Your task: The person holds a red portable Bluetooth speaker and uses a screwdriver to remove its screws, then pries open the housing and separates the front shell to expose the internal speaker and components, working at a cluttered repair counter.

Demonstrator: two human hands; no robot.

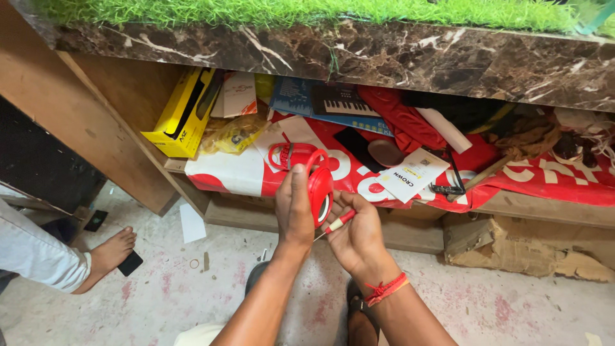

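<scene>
A small, cluttered repair stall or shop counter, suggested by a marble-topped counter (359, 57) covered with fake grass (288, 11), a wooden shelf (544, 206) crammed with a yellow box (182, 112), a keyboard box (333, 102), a red banner (551, 176), torn cardboard (532, 247), a stained concrete floor (192, 288)

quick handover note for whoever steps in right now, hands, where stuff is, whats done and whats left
Left hand: grips a round red casing upright, fingers over its top.
Right hand: holds a small red-handled screwdriver, tip pointed at the casing's lower edge.
A matching red part lies on the red and white sheet on the shelf just behind.
Nearby on the shelf: a yellow box and a white booklet.
Another person's bare foot is on the floor to the left.
Done: the casing looks split in two.
Left: the screwdriver work on the held half; I cannot tell how far along it is.
</scene>
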